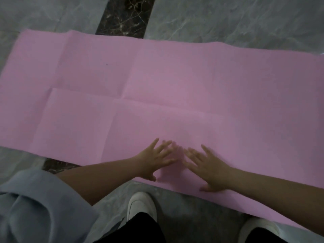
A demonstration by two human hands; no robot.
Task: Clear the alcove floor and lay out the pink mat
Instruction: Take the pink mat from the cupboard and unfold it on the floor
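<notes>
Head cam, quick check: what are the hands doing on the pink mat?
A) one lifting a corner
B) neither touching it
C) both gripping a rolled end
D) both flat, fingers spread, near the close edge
D: the left hand and right hand lie flat with spread fingers on the unfolded pink mat, by its near edge.

Both arms reach forward and down, bare from the elbow, the left one coming out of a rolled grey sleeve (pixel 35 204) at 8 o'clock, the right entering from 4 o'clock. The left hand (pixel 157 158) and right hand (pixel 208 169) lie flat, palms down, fingers straight and spread (fingertips blurred), angled toward each other so the fingertips nearly meet, thumbs pointing back toward the body.
</notes>
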